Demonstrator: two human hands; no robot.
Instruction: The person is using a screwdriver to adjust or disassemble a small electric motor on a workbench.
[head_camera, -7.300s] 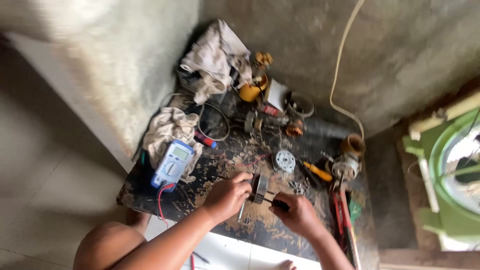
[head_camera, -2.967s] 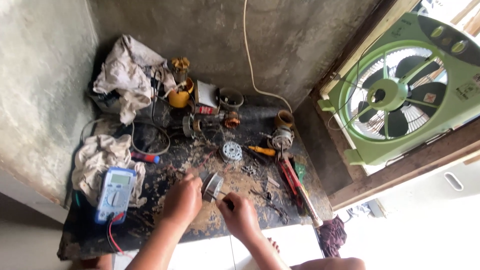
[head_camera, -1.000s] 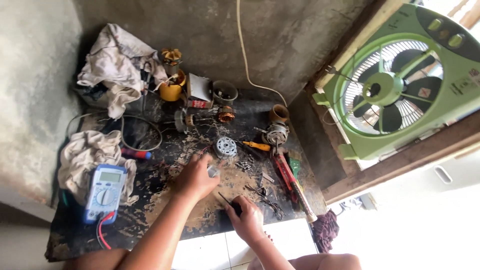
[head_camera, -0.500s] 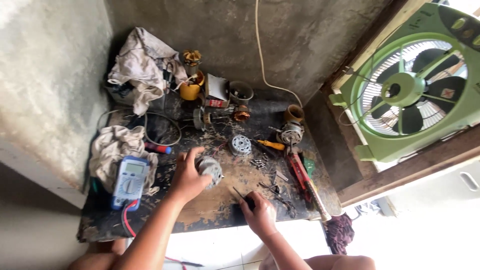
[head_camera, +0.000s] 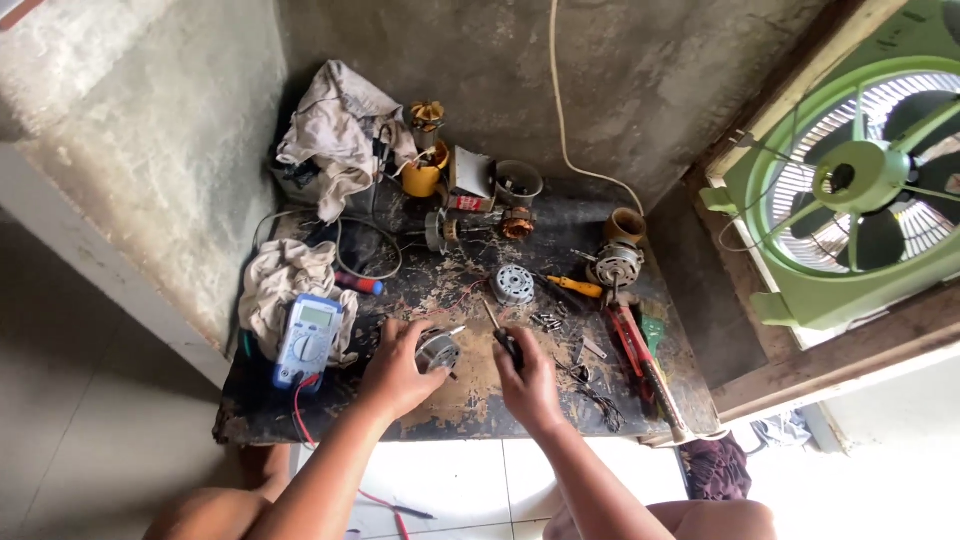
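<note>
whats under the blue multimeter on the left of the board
The blue multimeter lies on a crumpled pale rag, whose folds show above and beside it. A red lead trails from its lower end. What lies beneath the rag is covered.

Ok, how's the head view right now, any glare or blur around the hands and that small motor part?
Head view: sharp at the centre, left hand on the small motor part and right hand with the screwdriver clearly lit; daylight washes out the floor tiles bottom right; wide-lens bending at the edges; the worktable is dark but readable.
</note>
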